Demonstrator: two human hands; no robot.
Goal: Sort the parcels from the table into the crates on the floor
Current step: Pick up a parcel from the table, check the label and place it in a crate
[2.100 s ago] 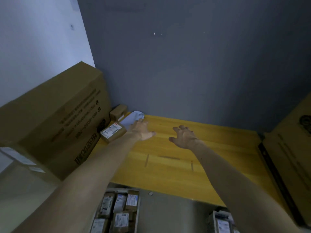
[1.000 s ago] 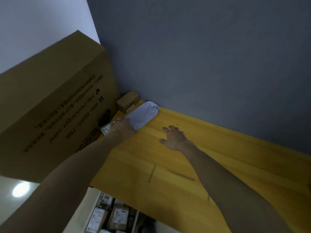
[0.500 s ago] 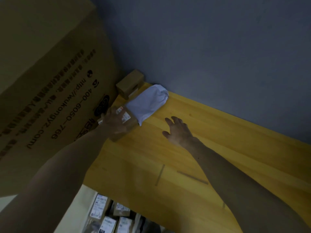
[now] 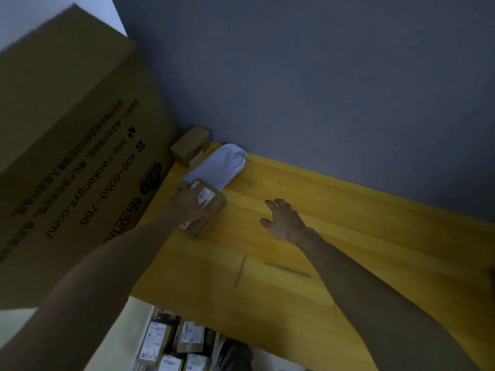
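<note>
A small brown parcel (image 4: 214, 210) with a white label lies near the left end of the yellow wooden table (image 4: 348, 223). My left hand (image 4: 187, 203) lies on top of it with fingers curled over its far edge. Just behind it rests a white bag parcel (image 4: 218, 166), and a little brown box (image 4: 188, 147) stands in the back corner. To the right, my right hand (image 4: 284, 219) hovers over the tabletop with fingers spread, holding nothing. Below the table's front edge, a crate (image 4: 171, 344) holds several labelled parcels.
A large printed cardboard box (image 4: 72, 162) stands against the table's left end. A grey wall (image 4: 321, 76) runs along the back of the table. Two strips of tape (image 4: 286, 269) mark the tabletop near the front.
My left hand reached the labelled brown parcel, took hold of it and drew it toward me, away from the big box. The right hand stayed spread over the table.
</note>
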